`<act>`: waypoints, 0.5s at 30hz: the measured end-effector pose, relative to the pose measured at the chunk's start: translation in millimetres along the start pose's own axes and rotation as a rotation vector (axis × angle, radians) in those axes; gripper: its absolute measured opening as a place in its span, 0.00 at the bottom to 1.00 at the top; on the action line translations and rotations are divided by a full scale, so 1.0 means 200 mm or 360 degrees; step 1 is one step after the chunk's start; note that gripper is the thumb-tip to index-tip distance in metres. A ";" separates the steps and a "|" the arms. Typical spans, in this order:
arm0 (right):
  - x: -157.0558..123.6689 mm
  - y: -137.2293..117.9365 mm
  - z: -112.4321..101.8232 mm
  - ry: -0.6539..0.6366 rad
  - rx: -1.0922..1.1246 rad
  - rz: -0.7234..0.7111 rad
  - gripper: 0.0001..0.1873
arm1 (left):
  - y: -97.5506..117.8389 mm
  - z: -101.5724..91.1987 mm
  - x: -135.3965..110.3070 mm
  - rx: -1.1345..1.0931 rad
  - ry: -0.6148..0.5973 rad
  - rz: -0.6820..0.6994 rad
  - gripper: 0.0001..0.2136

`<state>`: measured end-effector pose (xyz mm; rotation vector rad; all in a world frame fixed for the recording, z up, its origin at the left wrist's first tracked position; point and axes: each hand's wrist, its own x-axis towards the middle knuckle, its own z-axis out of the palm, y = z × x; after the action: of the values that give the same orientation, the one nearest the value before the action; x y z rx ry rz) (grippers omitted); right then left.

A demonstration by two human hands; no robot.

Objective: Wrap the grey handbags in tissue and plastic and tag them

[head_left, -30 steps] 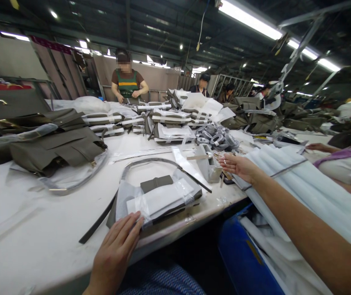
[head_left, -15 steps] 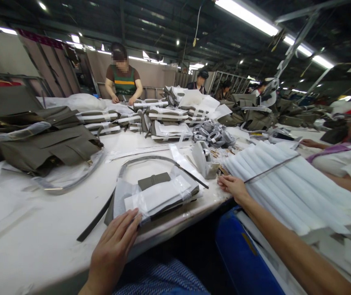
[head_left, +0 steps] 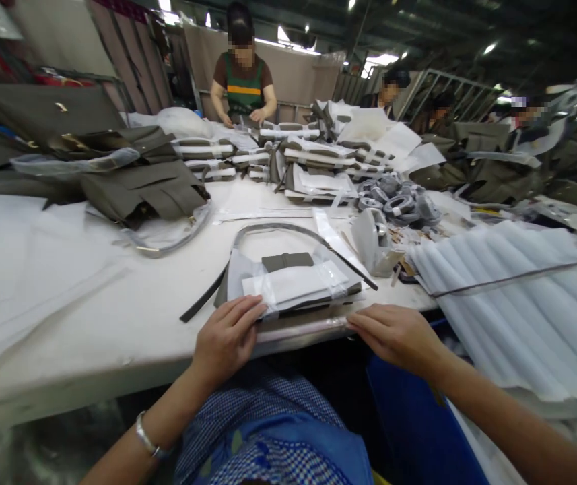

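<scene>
A folded olive handbag (head_left: 286, 259) lies at the table's near edge, with a white foam sheet (head_left: 295, 284) taped over it. Its plastic-wrapped handle (head_left: 281, 228) arches behind it, and a dark strap (head_left: 202, 296) trails to the left. My left hand (head_left: 230, 330) rests on the bag's near left corner, fingers stretched out over the foam's edge. Off the bag's near right corner, at the table edge, is my right hand (head_left: 394, 333), its fingers pressed together. Whatever may be between those fingertips is too small to make out.
A tape dispenser (head_left: 375, 242) stands behind the bag on the right, near grey coiled rolls (head_left: 399, 202). Strapped white foam sheets (head_left: 510, 283) overhang the right side. Olive bags (head_left: 141, 182) lie left, wrapped bundles (head_left: 318, 158) behind. A co-worker (head_left: 242, 74) works across the table.
My right hand has come from beside the tape dispenser to the table edge near the bag's right corner. My left hand stays on the bag. The view has tilted down and turned left.
</scene>
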<state>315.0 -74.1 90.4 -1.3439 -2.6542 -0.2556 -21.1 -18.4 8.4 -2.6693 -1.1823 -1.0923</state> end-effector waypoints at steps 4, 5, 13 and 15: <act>0.27 -0.21 0.05 0.0094 -0.0061 -0.0358 0.13 | 0.03 -0.03 0.02 -0.0172 -0.0072 -0.0088 0.21; 0.33 -0.25 0.07 0.0112 -0.0079 -0.0412 0.13 | 0.03 -0.04 0.03 -0.0199 -0.0080 -0.0100 0.21; 0.58 -0.35 0.19 0.0075 -0.0251 -0.0555 0.10 | 0.04 -0.06 0.03 -0.0305 -0.0033 -0.0124 0.19; 0.60 -0.35 0.20 0.0068 -0.0302 -0.0552 0.10 | 0.04 -0.04 0.03 -0.0303 -0.0009 -0.0123 0.19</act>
<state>185.2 -12.9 72.2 -0.8983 -2.8724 -0.5833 -18.3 -22.1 19.7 -2.7871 -1.2520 -1.2706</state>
